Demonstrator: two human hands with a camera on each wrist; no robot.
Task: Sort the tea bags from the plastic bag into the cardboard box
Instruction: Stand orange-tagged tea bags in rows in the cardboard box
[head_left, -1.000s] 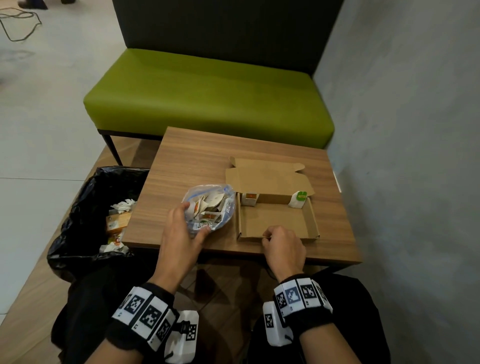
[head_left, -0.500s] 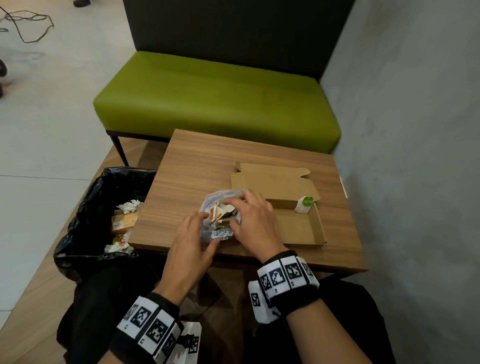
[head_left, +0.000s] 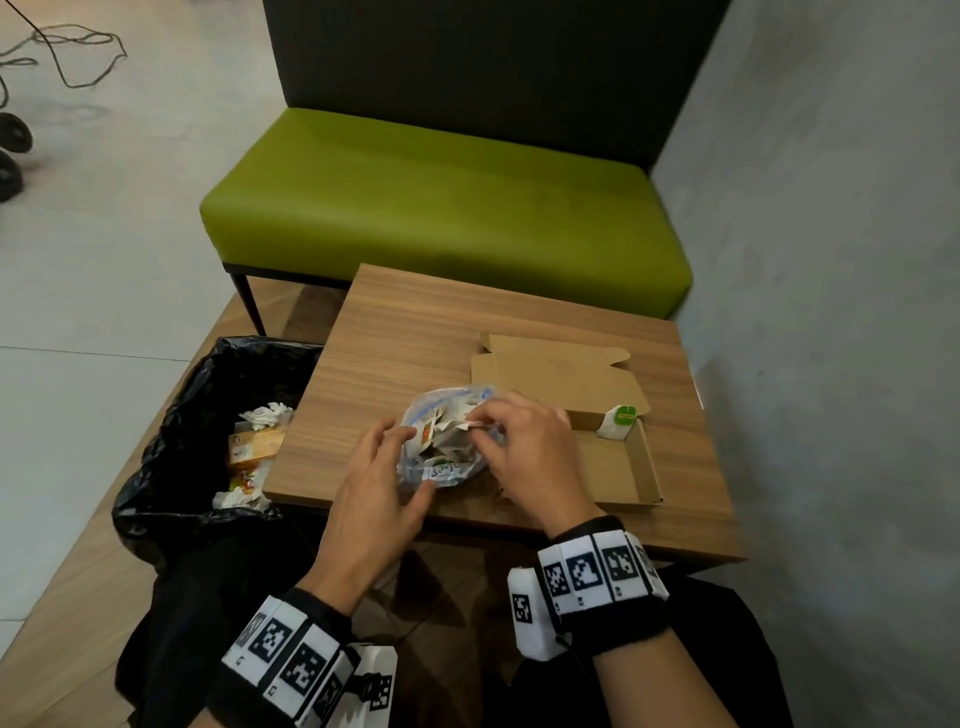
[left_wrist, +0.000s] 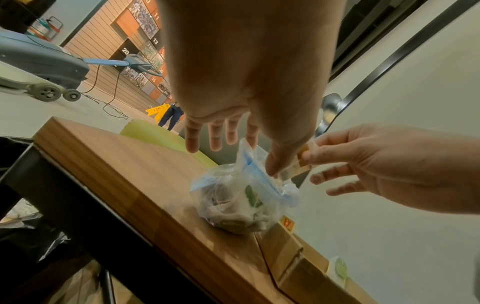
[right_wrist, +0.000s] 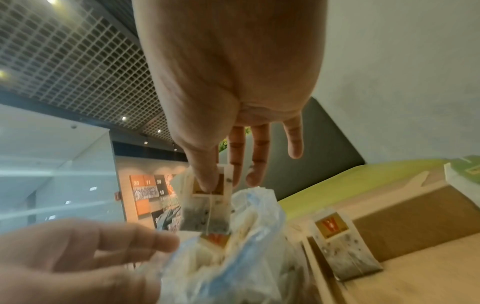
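Observation:
A clear plastic bag (head_left: 441, 457) with a blue zip rim, holding several tea bags, lies near the front edge of the wooden table (head_left: 415, 332). My left hand (head_left: 408, 460) holds the bag's rim between thumb and index finger. At the bag's mouth my right hand (head_left: 478, 426) pinches an orange-tagged tea bag (right_wrist: 207, 197) by its top, partly lifted out. The open cardboard box (head_left: 641, 467) sits just to the right. A green-tagged tea bag (head_left: 618, 420) leans in its far right corner, and an orange-tagged one (right_wrist: 342, 242) stands by its far left wall.
A black bin bag (head_left: 171, 441) with paper trash stands against the table's left edge. A green bench (head_left: 441, 208) stands behind the table and a grey wall (head_left: 831, 312) runs along the right. The box lid (head_left: 556, 379) lies open toward the back.
My right hand left the box's front edge, moved left to the plastic bag and took hold of a tea bag. My left hand stayed on the bag.

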